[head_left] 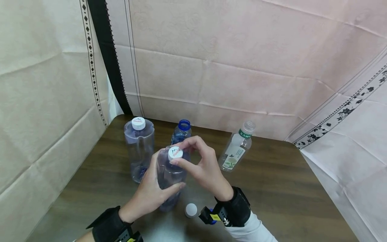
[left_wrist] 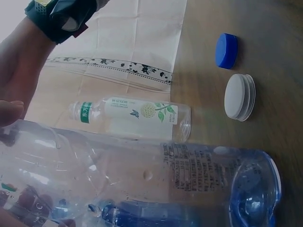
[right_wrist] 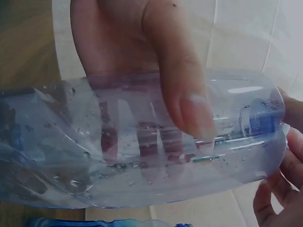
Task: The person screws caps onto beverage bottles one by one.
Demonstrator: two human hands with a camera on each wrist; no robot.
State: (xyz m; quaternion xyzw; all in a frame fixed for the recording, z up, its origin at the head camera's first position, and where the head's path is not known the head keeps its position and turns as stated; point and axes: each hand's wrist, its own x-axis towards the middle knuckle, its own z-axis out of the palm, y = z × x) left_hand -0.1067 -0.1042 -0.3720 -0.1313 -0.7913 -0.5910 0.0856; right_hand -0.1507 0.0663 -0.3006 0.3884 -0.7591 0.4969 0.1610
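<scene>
My left hand (head_left: 154, 188) is wrapped round a large clear plastic bottle (head_left: 170, 173), holding it upright, slightly tilted, over the table. In the right wrist view the left thumb lies along the bottle's wall (right_wrist: 246, 165), and the other fingers show through from behind. At the top, my right hand (head_left: 205, 166) pinches the white bottle cap (head_left: 175, 153) between thumb and forefinger. A loose white cap (head_left: 191, 210) lies on the table below the right wrist. Beside it is a blue cap (left_wrist: 227, 50), mostly hidden by the wrist strap in the head view.
Another large clear bottle (head_left: 142, 144) with a white cap stands to the left. Behind the held bottle is an uncapped blue bottle (head_left: 180, 132). An uncapped bottle with a green and white label (head_left: 235, 149) stands at right. Cloth sheets (head_left: 235, 67) hang behind the wooden table (head_left: 287, 188).
</scene>
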